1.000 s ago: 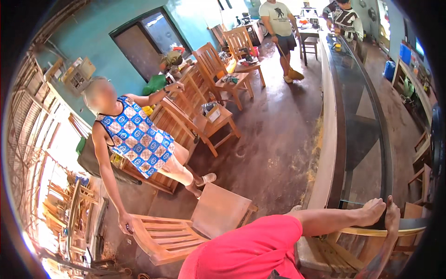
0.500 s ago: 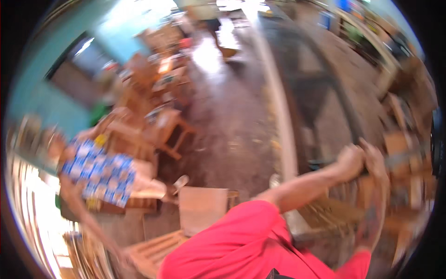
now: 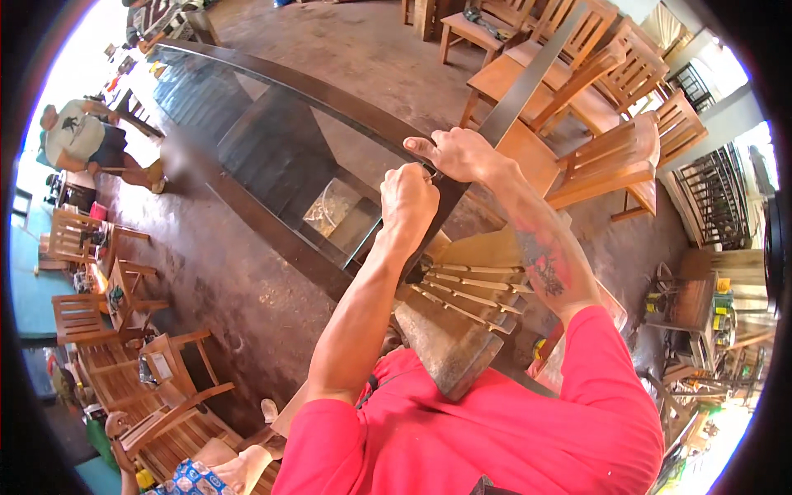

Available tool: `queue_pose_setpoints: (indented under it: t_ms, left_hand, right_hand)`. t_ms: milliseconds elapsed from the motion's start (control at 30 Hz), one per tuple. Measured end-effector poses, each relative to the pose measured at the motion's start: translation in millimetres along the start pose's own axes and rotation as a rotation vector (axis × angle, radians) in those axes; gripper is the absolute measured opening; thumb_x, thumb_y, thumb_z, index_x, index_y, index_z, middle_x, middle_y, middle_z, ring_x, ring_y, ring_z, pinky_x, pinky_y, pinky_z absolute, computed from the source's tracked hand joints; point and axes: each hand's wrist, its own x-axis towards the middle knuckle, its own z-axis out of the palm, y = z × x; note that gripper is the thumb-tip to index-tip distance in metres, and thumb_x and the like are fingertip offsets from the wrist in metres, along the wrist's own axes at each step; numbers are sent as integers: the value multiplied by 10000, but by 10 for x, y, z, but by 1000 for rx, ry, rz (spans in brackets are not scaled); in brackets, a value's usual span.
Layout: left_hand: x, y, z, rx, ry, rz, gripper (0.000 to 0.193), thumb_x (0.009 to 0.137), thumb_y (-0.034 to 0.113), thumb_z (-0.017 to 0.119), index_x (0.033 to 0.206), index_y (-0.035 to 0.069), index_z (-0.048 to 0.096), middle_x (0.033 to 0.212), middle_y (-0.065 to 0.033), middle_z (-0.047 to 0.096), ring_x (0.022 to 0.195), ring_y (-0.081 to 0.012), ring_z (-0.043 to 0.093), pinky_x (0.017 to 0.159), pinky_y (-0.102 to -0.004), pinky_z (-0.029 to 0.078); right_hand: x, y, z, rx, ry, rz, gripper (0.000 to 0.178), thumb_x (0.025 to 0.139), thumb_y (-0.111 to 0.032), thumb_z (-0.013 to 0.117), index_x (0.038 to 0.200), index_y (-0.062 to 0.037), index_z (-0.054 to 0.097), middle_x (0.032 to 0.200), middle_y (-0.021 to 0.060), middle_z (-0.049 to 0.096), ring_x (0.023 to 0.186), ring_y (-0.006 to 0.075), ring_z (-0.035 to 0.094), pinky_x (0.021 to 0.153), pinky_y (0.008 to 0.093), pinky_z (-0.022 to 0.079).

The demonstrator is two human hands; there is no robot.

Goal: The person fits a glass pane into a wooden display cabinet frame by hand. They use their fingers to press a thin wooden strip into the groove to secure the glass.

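Note:
A long dark frame (image 3: 367,118) with glass panes (image 3: 272,148) runs from the far left toward me, its near end supported on a wooden block (image 3: 450,355). My left hand (image 3: 410,202) is closed in a fist over the near end; whatever lies inside its fingers is hidden. Beside it, my right hand (image 3: 462,154) is folded over the frame's near corner, thumb stretched toward the left hand. A flat grey strip (image 3: 536,74) reaches from beneath the right hand to the upper right. Several thin wooden sticks (image 3: 466,289) lie just below the hands.
Wooden chairs (image 3: 606,177) crowd the right beyond my right arm, and more chairs and a slatted bench (image 3: 115,371) stand at left. A person (image 3: 91,136) is bent over at the far left. Another person's blue patterned clothing (image 3: 194,478) shows at the lower left.
The view has swung to the right, so the frame and both hands now appear nearer the middle. My hands stay close together at the frame's near end.

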Motion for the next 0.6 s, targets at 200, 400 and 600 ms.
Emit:
queue_pose_setpoints:
  t_ms: [200, 400, 600]
  left_hand:
    - [26, -25, -5, -34, 43, 14, 142, 798, 27, 598, 787, -20, 732, 844, -297, 678, 860, -486, 678, 822, -525, 543]
    - [51, -90, -203, 108, -134, 94, 161, 778, 19, 595, 808, -9, 750, 833, -308, 671, 850, -480, 685, 831, -518, 551]
    - [36, -73, -31, 24, 51, 55, 165, 792, 40, 611, 836, 7, 767, 833, -283, 679, 842, -464, 689, 808, -501, 552]
  right_hand:
    - [85, -129, 40, -44, 11, -28, 1038, 936, -849, 252, 933, 54, 762, 967, 298, 724, 1023, 436, 694, 928, 503, 530]
    - [83, -46, 62, -31, 94, -6, 1058, 925, -863, 241, 911, 56, 766, 967, 290, 728, 1010, 422, 701, 924, 495, 532]
    - [130, -103, 60, -40, 28, -6, 1063, 921, -867, 245, 920, 60, 764, 980, 289, 728, 1009, 418, 703, 927, 487, 536]
